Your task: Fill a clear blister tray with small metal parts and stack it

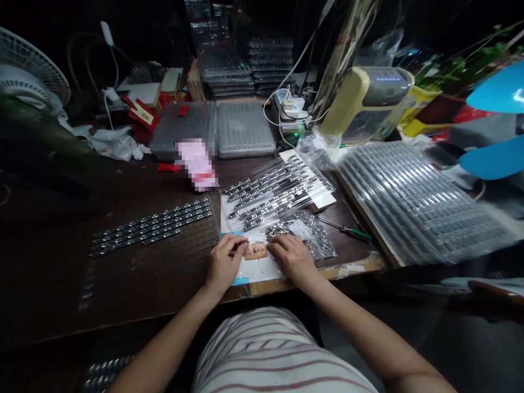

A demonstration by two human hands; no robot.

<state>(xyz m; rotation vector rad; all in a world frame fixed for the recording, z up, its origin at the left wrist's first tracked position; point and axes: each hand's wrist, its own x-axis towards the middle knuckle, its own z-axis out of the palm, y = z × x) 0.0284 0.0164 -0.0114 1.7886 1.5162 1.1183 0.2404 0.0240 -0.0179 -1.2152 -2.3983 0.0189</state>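
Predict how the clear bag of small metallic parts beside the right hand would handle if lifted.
The bag is probably floppy, its thin film being creased. The many metallic parts inside may make it heavy for its size and apt to sag.

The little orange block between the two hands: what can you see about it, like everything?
The orange block is small, tan-orange and roughly rectangular, with its long side running left to right. It might be wood or plastic; I can't tell. A tiny shiny bit shows near its middle. It lies on a white sheet near the table's front edge. The left hand is at its left end and the right hand close to its right; whether fingertips touch it is unclear.
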